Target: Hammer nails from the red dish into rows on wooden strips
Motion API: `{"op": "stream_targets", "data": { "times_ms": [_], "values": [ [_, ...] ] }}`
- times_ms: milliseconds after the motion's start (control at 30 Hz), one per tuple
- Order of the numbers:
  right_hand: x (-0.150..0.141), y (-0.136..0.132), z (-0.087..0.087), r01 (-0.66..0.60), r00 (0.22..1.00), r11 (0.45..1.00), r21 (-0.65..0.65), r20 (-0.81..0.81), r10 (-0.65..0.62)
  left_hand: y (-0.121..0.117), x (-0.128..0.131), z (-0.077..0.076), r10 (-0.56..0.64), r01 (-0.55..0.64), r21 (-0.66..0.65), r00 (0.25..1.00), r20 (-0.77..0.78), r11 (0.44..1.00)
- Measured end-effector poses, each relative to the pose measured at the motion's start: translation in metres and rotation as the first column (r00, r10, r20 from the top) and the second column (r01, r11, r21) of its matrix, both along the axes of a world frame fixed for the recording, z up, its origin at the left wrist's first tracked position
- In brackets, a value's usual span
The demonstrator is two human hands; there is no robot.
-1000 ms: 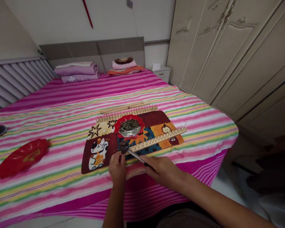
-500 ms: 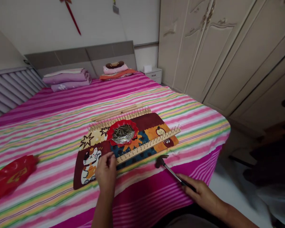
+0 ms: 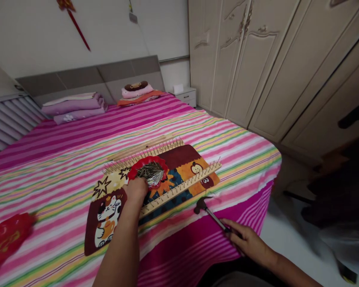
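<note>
My left hand point(image 3: 137, 189) reaches to the near left rim of a red scalloped dish point(image 3: 133, 170) heaped with loose nails point(image 3: 151, 172). Its fingertips are hidden, so I cannot tell whether they hold a nail. My right hand point(image 3: 247, 241) is closed round the dark handle of a claw hammer point(image 3: 214, 216), whose head lies over the striped cloth at the mat's near side. Between the two hands, a wooden strip point(image 3: 182, 185) with a row of nails standing in it lies across the patterned mat point(image 3: 179, 156).
Behind the dish lies another wooden strip point(image 3: 158, 150) full of upright nails, with plain wooden strips point(image 3: 134, 147) beyond it. A red plastic tray point(image 3: 8, 239) sits at the left on the striped bed cover point(image 3: 60, 199). Folded bedding point(image 3: 77, 107) is by the headboard; wardrobes point(image 3: 227, 59) line the right.
My right hand has drawn the hammer away from the wooden strip, to the right and down. My left hand has left the strip's near end and reached forward to the dish of nails.
</note>
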State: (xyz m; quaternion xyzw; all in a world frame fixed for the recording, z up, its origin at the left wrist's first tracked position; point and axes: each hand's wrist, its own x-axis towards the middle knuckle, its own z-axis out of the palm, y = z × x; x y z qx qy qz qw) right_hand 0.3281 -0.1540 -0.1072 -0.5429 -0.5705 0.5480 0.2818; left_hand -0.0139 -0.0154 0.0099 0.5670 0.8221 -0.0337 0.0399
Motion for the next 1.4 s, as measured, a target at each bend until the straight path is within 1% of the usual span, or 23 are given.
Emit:
{"op": "stream_targets", "data": {
  "times_ms": [67,167,233,300,367,433,467,500,533,600,667,700,733,767,800,867,933,1000,1067,1133,1233,1333,1400],
  "values": [
    [0.000,0.000,0.000,-0.002,1.000,1.000,0.005,0.001,0.002,-0.001,0.000,-0.001,-0.021,0.021,0.005,1.000,0.000,1.000],
    [0.000,0.001,0.000,-0.014,1.000,1.000,0.009,0.007,0.014,-0.003,0.000,-0.002,-0.091,0.092,0.009,0.995,-0.034,0.996],
    [0.000,0.001,-0.001,-0.019,1.000,1.000,0.015,0.009,0.019,-0.004,-0.001,-0.002,-0.137,0.139,0.030,0.989,-0.046,0.990],
    [0.000,0.001,-0.002,-0.016,1.000,1.000,0.027,0.014,0.016,-0.005,-0.005,-0.002,-0.156,0.157,0.067,0.987,-0.024,0.985],
    [0.000,0.001,-0.003,-0.010,1.000,0.999,0.038,0.022,0.009,-0.006,-0.012,-0.002,-0.131,0.124,0.132,0.990,0.048,0.984],
    [0.000,0.001,-0.003,-0.003,1.000,0.999,0.044,0.027,0.002,-0.009,-0.020,-0.002,-0.104,0.050,0.236,0.970,0.222,0.971],
    [0.000,0.000,-0.003,-0.002,1.000,0.999,0.043,0.025,0.000,-0.013,-0.025,-0.002,-0.107,-0.001,0.294,0.930,0.352,0.956],
    [-0.001,0.000,-0.003,0.001,1.000,0.999,0.039,0.021,-0.002,-0.017,-0.028,-0.001,-0.124,-0.062,0.342,0.859,0.497,0.938],
    [-0.001,0.000,-0.003,0.002,1.000,1.000,0.030,0.016,-0.002,-0.023,-0.031,0.001,-0.147,-0.133,0.371,0.757,0.637,0.919],
    [-0.001,0.000,-0.002,0.000,1.000,1.000,0.005,0.010,0.000,-0.038,-0.034,0.006,-0.161,-0.283,0.340,0.508,0.846,0.897],
    [-0.001,0.000,-0.001,0.004,1.000,1.000,-0.009,0.014,-0.004,-0.056,-0.034,0.012,-0.126,-0.404,0.239,0.288,0.949,0.883],
    [-0.001,-0.001,0.000,0.007,1.000,1.000,-0.010,0.018,-0.007,-0.066,-0.033,0.016,-0.108,-0.449,0.192,0.205,0.973,0.873],
    [-0.001,-0.001,0.001,0.007,1.000,1.000,-0.009,0.023,-0.007,-0.075,-0.033,0.018,-0.095,-0.483,0.153,0.142,0.985,0.862],
    [-0.001,-0.001,0.002,0.007,1.000,1.000,-0.008,0.028,-0.006,-0.085,-0.033,0.020,-0.085,-0.509,0.123,0.098,0.992,0.852],
    [-0.001,-0.001,0.002,0.006,0.999,1.000,-0.008,0.034,-0.005,-0.094,-0.033,0.020,-0.075,-0.529,0.102,0.072,0.995,0.842],
    [-0.001,-0.001,0.003,0.005,0.999,1.000,-0.010,0.044,-0.005,-0.110,-0.035,0.016,-0.053,-0.560,0.072,0.050,0.997,0.825],
    [-0.001,-0.001,0.003,0.006,0.999,1.000,-0.010,0.051,-0.006,-0.123,-0.037,0.005,-0.028,-0.598,0.056,0.055,0.998,0.799],
    [0.000,-0.001,0.003,-0.006,0.999,1.000,-0.014,0.050,0.007,-0.134,-0.038,-0.010,-0.023,-0.649,0.072,0.085,0.996,0.758],
    [0.000,-0.002,0.004,-0.012,0.999,1.000,-0.016,0.046,0.013,-0.140,-0.037,-0.025,-0.046,-0.695,0.120,0.124,0.991,0.709],
    [-0.001,-0.002,0.005,-0.007,0.999,1.000,-0.017,0.044,0.007,-0.141,-0.033,-0.037,-0.077,-0.736,0.168,0.157,0.985,0.656],
    [-0.001,-0.002,0.007,-0.001,0.999,1.000,-0.025,0.043,0.002,-0.138,-0.024,-0.049,-0.096,-0.773,0.223,0.207,0.974,0.594],
    [-0.001,-0.002,0.007,-0.012,0.999,0.999,-0.032,0.047,0.014,-0.131,-0.019,-0.055,-0.070,-0.775,0.282,0.296,0.953,0.566],
    [-0.001,-0.002,0.007,-0.016,0.999,0.999,-0.031,0.051,0.017,-0.128,-0.017,-0.059,-0.033,-0.764,0.308,0.353,0.935,0.567]
  ]
}}
